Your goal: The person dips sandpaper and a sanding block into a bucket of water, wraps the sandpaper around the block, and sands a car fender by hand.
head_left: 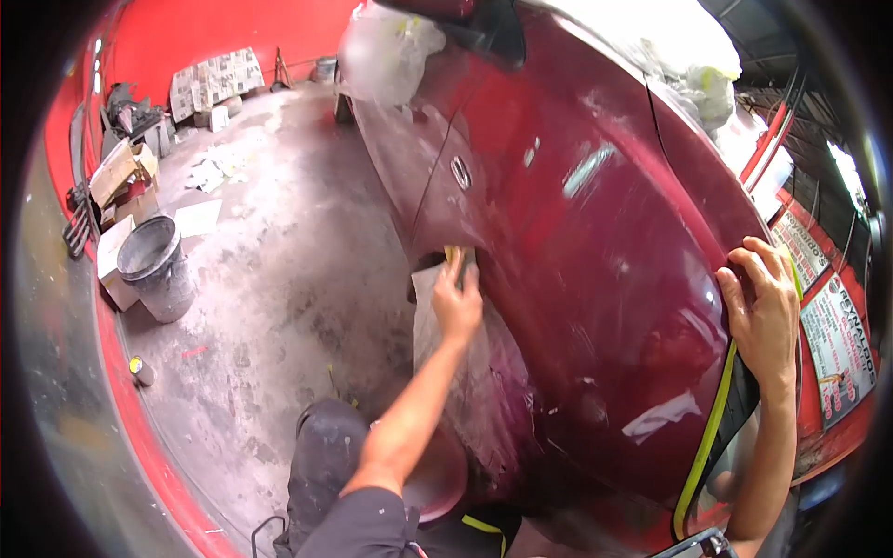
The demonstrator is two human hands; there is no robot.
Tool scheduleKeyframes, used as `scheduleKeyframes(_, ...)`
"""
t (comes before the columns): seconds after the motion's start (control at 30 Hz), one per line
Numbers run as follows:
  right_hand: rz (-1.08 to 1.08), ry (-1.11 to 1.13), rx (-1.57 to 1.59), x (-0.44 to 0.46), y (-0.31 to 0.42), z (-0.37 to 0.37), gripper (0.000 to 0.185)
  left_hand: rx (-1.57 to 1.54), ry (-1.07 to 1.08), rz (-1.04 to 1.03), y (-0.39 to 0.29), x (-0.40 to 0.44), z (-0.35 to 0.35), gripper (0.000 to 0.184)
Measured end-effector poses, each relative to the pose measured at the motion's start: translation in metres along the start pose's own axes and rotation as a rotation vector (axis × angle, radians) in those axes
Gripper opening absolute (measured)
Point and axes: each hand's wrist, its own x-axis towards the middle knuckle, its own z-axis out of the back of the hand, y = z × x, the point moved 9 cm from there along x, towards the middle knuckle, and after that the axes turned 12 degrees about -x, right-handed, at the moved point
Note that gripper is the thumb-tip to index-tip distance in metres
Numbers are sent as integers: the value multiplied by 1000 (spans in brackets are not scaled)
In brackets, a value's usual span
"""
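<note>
My left hand (458, 302) is closed around a small yellowish pad (453, 253). It presses the pad at the lower edge of a dull dark red car fender (419, 158), by the wheel arch. Most of the pad is hidden by my fingers. Below that hand hangs a stained masking sheet (474, 381) over the wheel area. My right hand (767, 302) rests with fingers spread on the far edge of the glossy red car bumper (642, 344), beside a yellow-green tape strip (709, 428). Pale worn patches (588, 170) mark the paint.
A grey bucket (158, 270) stands on the dusty floor (279, 232) at left, near cardboard boxes (121, 177). A small can (141, 370) sits by the red-edged wall. Translucent plastic (386, 56) covers car parts above. Printed signs (839, 344) hang at right.
</note>
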Motion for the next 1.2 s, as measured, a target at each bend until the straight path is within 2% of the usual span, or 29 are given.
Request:
scheduleKeyframes(0.07,5,-14,5,-1,2,2,23,-23,-18,224,42,40,1,44)
scheduleKeyframes(0.1,6,1,6,-4,3,1,23,-27,-66,469,59,53,7,42)
scheduleKeyframes(0.13,12,3,5,-2,3,1,23,-3,-47,683,42,51,12,43)
scheduleKeyframes(0.2,12,-5,11,1,0,2,22,-71,-15,566,55,42,6,44)
scheduleKeyframes(0.27,28,-10,-18,1,1,1,22,204,-167,-341,5,-5,2,44)
scheduleKeyframes(0.3,38,-20,-24,1,3,1,21,248,-177,-481,-9,-10,2,43)
scheduleKeyframes(0.33,42,5,-28,-2,5,-1,21,251,-166,-458,-15,-7,8,43)
scheduleKeyframes(0.4,30,-40,-12,-2,7,3,21,-7,-40,419,40,42,10,42)
scheduleKeyframes(0.43,33,-31,15,-1,7,3,21,10,-124,519,49,46,16,43)
scheduleKeyframes(0.47,60,-40,-7,0,7,4,23,-6,-132,501,47,50,13,43)
scheduleKeyframes(0.53,45,-28,-12,1,5,2,23,33,20,435,48,29,5,44)
scheduleKeyframes(0.57,45,-25,-8,2,6,0,23,133,-37,-25,1,7,3,45)
scheduleKeyframes(0.6,36,-37,-13,3,6,0,22,11,-38,-7,-4,-9,0,45)
scheduleKeyframes(0.67,40,-30,-22,1,8,-1,22,52,-27,68,3,20,4,45)
scheduleKeyframes(0.7,24,-39,-18,0,7,-1,22,-46,35,349,42,42,-1,47)
scheduleKeyframes(0.73,18,-39,-13,-1,7,1,22,76,-35,414,53,60,5,48)
scheduleKeyframes(0.8,32,-24,4,1,7,3,21,-102,8,796,13,47,2,47)
scheduleKeyframes(0.87,28,-23,-10,0,7,1,22,-15,-32,150,8,30,0,44)
scheduleKeyframes(0.9,22,-23,-6,1,6,-1,22,41,-20,93,-21,-1,-4,43)
scheduleKeyframes(0.93,23,-41,-8,-1,7,0,22,-45,-31,-16,-24,-13,-6,44)
scheduleKeyframes(1.0,45,-63,-16,2,9,2,22,4,-15,10,-19,19,-4,44)
scheduleKeyframes(1.03,47,-61,-20,2,10,1,22,5,-23,62,4,48,-3,44)
scheduleKeyframes(1.07,51,-53,-24,-1,10,1,22,30,-32,329,65,75,-3,45)
scheduleKeyframes(1.13,50,-47,-18,1,9,5,22,-1,-76,584,84,83,1,48)
scheduleKeyframes(1.2,38,-38,10,1,9,3,22,-26,31,493,72,66,-7,48)
